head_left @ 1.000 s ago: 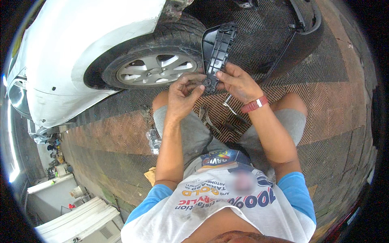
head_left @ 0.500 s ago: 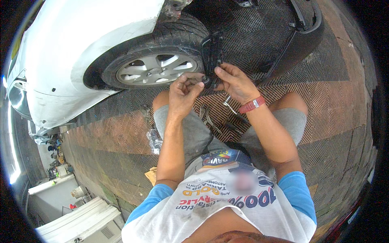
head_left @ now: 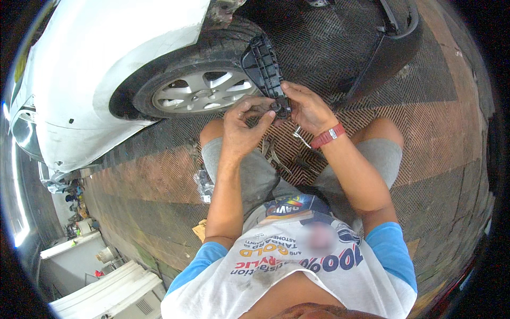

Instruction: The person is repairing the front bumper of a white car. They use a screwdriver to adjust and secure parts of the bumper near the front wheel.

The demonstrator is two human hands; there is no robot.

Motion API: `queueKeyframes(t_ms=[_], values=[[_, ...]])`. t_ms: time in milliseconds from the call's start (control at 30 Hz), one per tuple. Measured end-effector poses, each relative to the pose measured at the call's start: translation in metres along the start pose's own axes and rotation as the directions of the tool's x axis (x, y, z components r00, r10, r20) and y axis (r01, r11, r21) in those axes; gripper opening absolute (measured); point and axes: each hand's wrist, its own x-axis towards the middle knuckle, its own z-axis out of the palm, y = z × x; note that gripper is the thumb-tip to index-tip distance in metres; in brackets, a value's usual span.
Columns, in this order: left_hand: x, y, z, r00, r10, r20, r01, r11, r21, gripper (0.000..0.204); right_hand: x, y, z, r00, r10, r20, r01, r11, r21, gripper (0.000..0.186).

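A black plastic bracket (head_left: pixel 262 66) with ribs and open cells is held up in front of the car wheel, slightly tilted. My right hand (head_left: pixel 312 112) grips its lower right edge between thumb and fingers; a red watch is on that wrist. At the bracket's lower end, my left hand (head_left: pixel 245 123) is closed in a pinch on a small round black piece (head_left: pixel 275 107), which touches the bracket or sits in it; I cannot tell which. Part of the bracket's lower end is covered by fingers.
Ahead on the left stands a white car (head_left: pixel 114 58) with a silver-spoked wheel (head_left: pixel 202 91). A black bumper (head_left: pixel 390 64) lies at the right. Pliers (head_left: pixel 273 154) and a clear plastic bag (head_left: pixel 203 186) are on the patterned floor mat (head_left: pixel 154 165). A white cabinet (head_left: pixel 119 292) stands lower left.
The bracket has swung left and turned, so its ribbed face now shows. The left hand has moved slightly right, onto its lower end. The right hand keeps its grip.
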Motion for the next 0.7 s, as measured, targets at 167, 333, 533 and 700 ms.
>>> queueKeyframes(t_ms=[167, 333, 533, 700], values=[[0.001, 0.004, 0.001, 1.000, -0.026, 0.006, 0.026, 1.000, 0.000, 0.028, -0.001, -0.001, 0.000, 1.000, -0.011, -0.020, 0.011, 1.000, -0.012, 0.029], [0.000, 0.004, 0.003, 0.999, -0.033, 0.011, 0.033, 0.999, -0.010, 0.033, -0.001, -0.001, 0.000, 0.999, -0.028, -0.038, 0.027, 1.000, -0.014, 0.029], [0.002, 0.002, 0.006, 1.000, 0.001, 0.013, -0.001, 1.000, 0.012, 0.032, -0.002, -0.001, -0.002, 0.999, -0.042, 0.005, 0.042, 0.999, -0.007, 0.029], [0.000, -0.010, 0.006, 0.999, 0.037, 0.001, -0.037, 0.997, 0.064, 0.031, 0.000, 0.000, -0.002, 0.998, -0.058, 0.009, 0.058, 0.998, 0.010, 0.028]])
